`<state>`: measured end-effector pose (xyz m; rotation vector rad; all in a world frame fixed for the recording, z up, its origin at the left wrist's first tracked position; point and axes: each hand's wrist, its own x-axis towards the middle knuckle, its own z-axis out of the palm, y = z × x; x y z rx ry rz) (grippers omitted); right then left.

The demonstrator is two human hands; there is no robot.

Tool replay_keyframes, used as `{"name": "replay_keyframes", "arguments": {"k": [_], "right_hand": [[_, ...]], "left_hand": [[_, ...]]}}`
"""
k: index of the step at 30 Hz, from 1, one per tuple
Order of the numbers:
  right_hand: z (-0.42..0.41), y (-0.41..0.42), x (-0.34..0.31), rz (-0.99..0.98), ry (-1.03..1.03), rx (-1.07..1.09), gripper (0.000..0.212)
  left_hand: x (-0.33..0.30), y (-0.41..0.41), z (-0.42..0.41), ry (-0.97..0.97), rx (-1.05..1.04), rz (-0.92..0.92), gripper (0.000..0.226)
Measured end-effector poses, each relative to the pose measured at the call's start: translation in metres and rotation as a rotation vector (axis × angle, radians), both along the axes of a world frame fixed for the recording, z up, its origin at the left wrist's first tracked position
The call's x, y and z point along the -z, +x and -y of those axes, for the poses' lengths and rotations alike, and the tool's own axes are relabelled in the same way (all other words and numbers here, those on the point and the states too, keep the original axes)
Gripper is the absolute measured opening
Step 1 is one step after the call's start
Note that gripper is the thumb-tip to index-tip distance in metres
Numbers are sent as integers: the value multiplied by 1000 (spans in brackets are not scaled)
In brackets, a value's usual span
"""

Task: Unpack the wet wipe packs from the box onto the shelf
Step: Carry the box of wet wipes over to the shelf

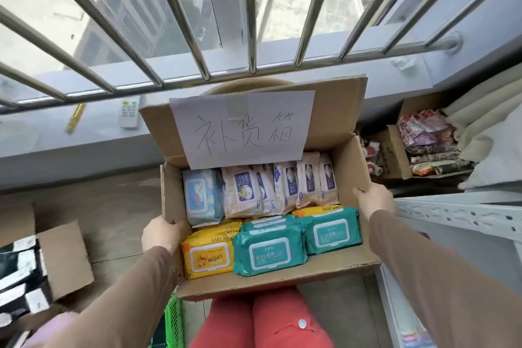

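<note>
An open cardboard box [350,175] is held up in front of me above my red trousers. My left hand [159,234] grips its left wall and my right hand [372,200] grips its right wall. Inside lie teal wet wipe packs [268,251], yellow packs [207,258], a pale blue pack [200,196] and several cream baby wipe packs [282,186] standing on edge. A white paper sign [243,127] with handwriting is taped to the raised back flap. The white metal shelf [457,217] stands at the right.
A barred window [254,8] with a grey sill lies straight ahead; a remote [129,111] and a yellow tube [74,118] rest on the sill. Another carton [56,257] sits on the floor at left, a box of snack packets [429,144] at right, a green crate [172,319] below.
</note>
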<state>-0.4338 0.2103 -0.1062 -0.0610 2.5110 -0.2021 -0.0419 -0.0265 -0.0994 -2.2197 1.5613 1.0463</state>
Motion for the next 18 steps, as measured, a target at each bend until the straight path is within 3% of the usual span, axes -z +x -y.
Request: {"name": "replay_keyframes", "arguments": {"k": [4,11,18], "right_hand": [[-1,2,-3,1,3,-50,31],[-16,10,-18,10,-62,-36,32],[-83,69,-33,-12,-29,41,35]], "left_hand": [[6,4,4,-11,81,46,24],[-19,6,-5,-21,172,-34,19],[-40,29,-13,-21,330,-77,19]]}}
